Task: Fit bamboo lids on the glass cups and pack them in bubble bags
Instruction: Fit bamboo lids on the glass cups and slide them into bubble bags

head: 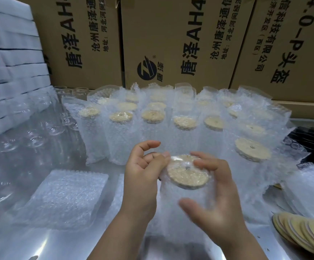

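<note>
Steel table, hands gripping bubble-bagged lidded cup

My surface is shiny and reflective. On it, a flat stack of bubble bags lies at my left, bare glass cups stand beyond it, rows of bagged, lidded cups stand upright across the back, and loose bamboo lids are fanned at my right.

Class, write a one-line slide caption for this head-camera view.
Both hands, left and right, hold a bamboo-lidded cup in its bubble bag beside packed rows.
</note>
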